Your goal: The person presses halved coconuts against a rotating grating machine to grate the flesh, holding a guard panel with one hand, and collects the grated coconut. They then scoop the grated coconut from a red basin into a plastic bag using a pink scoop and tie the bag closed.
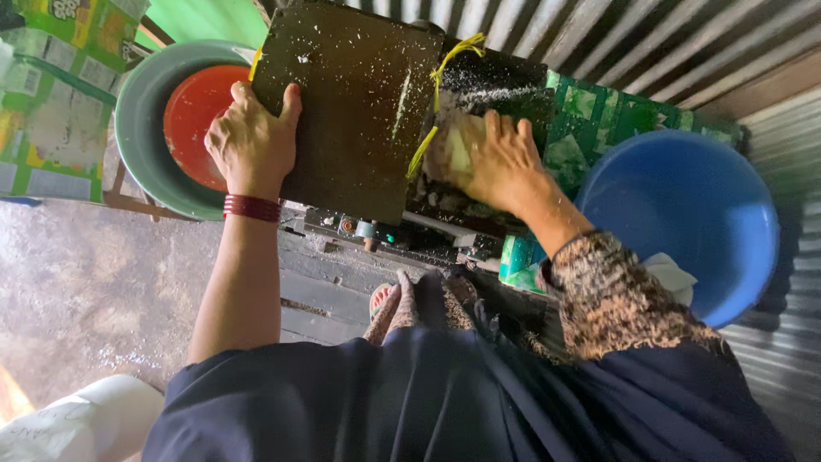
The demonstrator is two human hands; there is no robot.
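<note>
Grating step: left hand (pixel 251 137) fingers curled over dark board (pixel 355 103) edge; right hand (pixel 496 162), at 3 o'clock, fingers pressing pale chunk (pixel 453 152); next, steady pressure.

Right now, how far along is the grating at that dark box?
Done: white shreds speckle the dark box lid. In hand: right hand presses a pale chunk into the machine; left hand grips the lid's edge. Left: that chunk isn't used up; the red bowl looks empty.
</note>
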